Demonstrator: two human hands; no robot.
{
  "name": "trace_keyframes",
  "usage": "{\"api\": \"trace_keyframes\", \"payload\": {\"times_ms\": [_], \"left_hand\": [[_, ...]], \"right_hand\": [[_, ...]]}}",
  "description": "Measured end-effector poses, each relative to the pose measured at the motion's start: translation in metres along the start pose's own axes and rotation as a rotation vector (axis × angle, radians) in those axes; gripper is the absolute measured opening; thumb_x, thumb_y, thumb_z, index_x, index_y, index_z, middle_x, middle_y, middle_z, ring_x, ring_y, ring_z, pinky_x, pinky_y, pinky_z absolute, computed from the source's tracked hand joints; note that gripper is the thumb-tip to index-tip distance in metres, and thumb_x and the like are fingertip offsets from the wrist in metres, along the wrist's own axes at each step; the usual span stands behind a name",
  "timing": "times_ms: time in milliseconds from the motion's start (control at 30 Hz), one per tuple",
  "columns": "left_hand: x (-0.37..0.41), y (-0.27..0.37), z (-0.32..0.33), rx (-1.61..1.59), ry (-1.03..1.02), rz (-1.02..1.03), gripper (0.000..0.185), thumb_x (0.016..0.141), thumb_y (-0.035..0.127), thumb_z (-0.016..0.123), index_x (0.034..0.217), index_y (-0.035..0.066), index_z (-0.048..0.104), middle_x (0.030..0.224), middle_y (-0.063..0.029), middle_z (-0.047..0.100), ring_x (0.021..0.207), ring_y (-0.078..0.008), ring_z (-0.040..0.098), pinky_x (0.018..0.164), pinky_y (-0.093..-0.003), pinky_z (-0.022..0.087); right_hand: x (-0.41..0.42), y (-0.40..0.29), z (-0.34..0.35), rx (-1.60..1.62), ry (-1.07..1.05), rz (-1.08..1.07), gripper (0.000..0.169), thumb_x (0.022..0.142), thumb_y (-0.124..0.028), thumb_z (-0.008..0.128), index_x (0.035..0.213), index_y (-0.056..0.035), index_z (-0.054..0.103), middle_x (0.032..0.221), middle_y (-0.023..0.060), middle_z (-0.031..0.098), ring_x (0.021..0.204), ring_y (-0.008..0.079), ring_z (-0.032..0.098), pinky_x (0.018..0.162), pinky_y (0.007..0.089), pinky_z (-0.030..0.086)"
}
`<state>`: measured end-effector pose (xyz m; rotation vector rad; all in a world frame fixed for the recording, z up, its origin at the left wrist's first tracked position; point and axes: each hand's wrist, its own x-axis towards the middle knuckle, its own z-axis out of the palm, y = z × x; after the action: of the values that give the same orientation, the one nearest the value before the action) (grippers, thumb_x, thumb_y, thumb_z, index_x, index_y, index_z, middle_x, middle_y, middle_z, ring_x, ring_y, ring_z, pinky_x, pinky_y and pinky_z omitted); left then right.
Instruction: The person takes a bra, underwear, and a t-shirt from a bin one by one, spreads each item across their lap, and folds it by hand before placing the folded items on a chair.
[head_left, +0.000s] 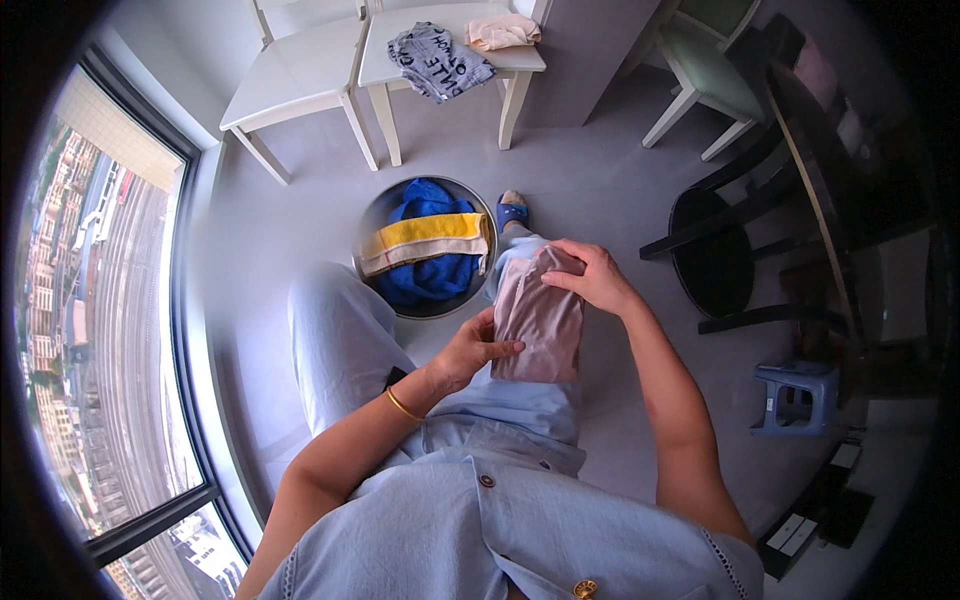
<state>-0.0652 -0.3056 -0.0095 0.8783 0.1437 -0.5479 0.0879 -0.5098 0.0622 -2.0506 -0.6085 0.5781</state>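
Observation:
A folded mauve-pink cloth (536, 322) rests over my right thigh, held between both hands. My left hand (476, 345) grips its left edge, thumb on top and fingers behind. At the cloth's far end, my right hand (589, 274) pinches the upper right corner between thumb and fingers. Past my knees, a round metal basin (491, 244) stands on the floor. Inside it lie a bunched blue cloth (427, 281) and, across that, a folded yellow and white towel (427, 234).
Two white chairs (300, 75) stand ahead; one bears a grey printed garment (442, 64) and a folded peach cloth (502, 32). A green-seated chair (709, 64), a dark chair (712, 247) and a blue plastic stool (796, 397) are to the right. A window (120, 315) is at left.

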Motion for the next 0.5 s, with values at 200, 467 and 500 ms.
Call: {"api": "trace_keyframes", "payload": {"times_ms": [200, 467, 500], "left_hand": [[-0.001, 0.003, 0.007, -0.018, -0.015, 0.097, 0.057, 0.085, -0.001, 0.074, 0.135, 0.01, 0.05, 0.123, -0.0016, 0.06, 0.112, -0.0123, 0.056, 0.099, -0.0284, 0.045], [-0.006, 0.02, 0.019, -0.091, 0.123, -0.067, 0.05, 0.097, 0.031, 0.065, 0.139, 0.013, 0.046, 0.116, 0.0017, 0.059, 0.106, -0.01, 0.054, 0.088, -0.0282, 0.046], [-0.004, 0.022, 0.018, -0.058, 0.124, -0.06, 0.049, 0.097, 0.036, 0.062, 0.139, 0.014, 0.046, 0.115, 0.0022, 0.058, 0.106, -0.0095, 0.053, 0.087, -0.0279, 0.046]], "right_hand": [[-0.019, 0.001, -0.003, 0.321, -0.019, -0.018, 0.046, 0.085, -0.009, 0.074, 0.128, -0.0067, 0.059, 0.116, 0.0006, 0.064, 0.104, 0.0114, 0.06, 0.094, 0.027, 0.048], [-0.026, -0.01, -0.012, 0.415, -0.16, 0.078, 0.039, 0.088, -0.006, 0.071, 0.126, -0.0077, 0.061, 0.116, 0.0, 0.061, 0.102, 0.0101, 0.058, 0.091, 0.0261, 0.048], [-0.026, -0.011, -0.013, 0.393, -0.2, 0.088, 0.039, 0.088, -0.004, 0.071, 0.125, -0.0077, 0.061, 0.115, -0.0004, 0.062, 0.1, 0.0095, 0.059, 0.09, 0.0253, 0.049]]}}
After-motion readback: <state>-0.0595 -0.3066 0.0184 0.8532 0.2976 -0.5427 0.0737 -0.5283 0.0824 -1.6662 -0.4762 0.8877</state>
